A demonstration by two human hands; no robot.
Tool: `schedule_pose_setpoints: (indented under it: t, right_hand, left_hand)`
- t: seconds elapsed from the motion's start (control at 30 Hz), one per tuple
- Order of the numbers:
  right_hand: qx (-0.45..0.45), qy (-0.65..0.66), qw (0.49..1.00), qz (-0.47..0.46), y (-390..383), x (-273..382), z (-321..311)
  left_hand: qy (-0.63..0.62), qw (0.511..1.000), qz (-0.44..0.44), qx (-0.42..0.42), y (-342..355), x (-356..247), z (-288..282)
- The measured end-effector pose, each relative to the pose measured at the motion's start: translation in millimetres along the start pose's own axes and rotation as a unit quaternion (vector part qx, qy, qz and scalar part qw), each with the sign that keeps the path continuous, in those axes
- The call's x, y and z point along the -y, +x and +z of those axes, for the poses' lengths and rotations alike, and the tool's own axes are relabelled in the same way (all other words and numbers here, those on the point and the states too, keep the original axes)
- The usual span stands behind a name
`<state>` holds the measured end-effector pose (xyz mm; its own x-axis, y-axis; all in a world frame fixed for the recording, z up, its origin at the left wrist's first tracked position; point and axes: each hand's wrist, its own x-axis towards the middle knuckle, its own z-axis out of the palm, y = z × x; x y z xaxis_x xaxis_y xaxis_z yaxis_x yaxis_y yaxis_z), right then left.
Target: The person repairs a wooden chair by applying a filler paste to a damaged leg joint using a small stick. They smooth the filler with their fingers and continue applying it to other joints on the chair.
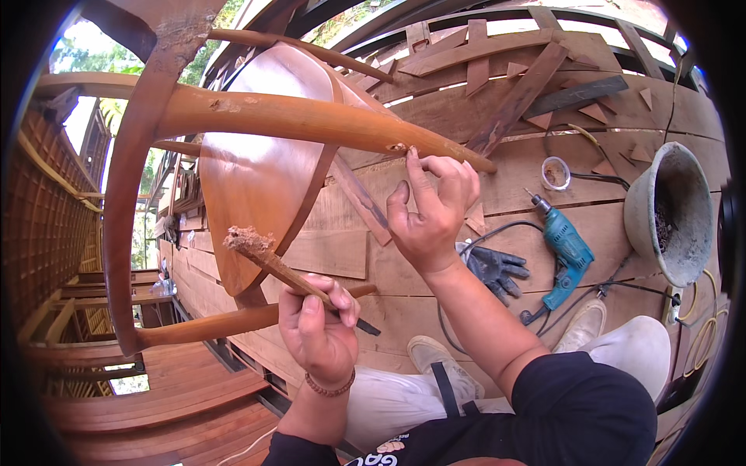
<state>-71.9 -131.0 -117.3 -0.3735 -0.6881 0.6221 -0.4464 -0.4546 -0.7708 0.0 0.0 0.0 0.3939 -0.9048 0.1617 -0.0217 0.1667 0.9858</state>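
Observation:
My left hand grips a flat wooden stick, its upper end heaped with reddish-brown putty and its lower end dark. A wooden chair, orange-brown and varnished, lies tipped before me, its legs pointing right. On its upper leg, the index fingertip of my right hand presses beside a small rough pit. The thumb of that hand stands apart and the other fingers are loosely bent, with no tool in them. More rough brown patches show on the chair frame near the top left.
A teal power drill with a cord lies on the plank floor, beside a dark glove. A small round tub and a grey bucket stand at the right. Wood offcuts are scattered at the far side; cables run along the right.

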Motion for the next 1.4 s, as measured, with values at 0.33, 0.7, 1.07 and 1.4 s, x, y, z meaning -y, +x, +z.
schedule_pose_setpoints:
  t: [0.33,0.7,1.07,1.4]
  right_hand:
    - [0.023,0.0,1.0,0.016,-1.5,-3.4,-10.6]
    - [0.061,0.333,0.933,0.121,29.1,39.8,-46.9]
    - [0.231,0.602,0.705,0.295,36.6,69.5,-66.0]
    - [0.127,0.597,0.7,0.372,29.7,69.5,-57.4]
  left_hand:
    - [-0.031,0.999,-0.029,0.003,-4.4,0.6,10.5]
    - [-0.021,0.993,-0.113,0.03,6.9,7.4,1.5]
    - [-0.005,0.993,-0.111,0.05,-3.0,3.7,4.0]
    - [0.207,0.976,-0.066,0.023,-0.9,3.5,10.9]
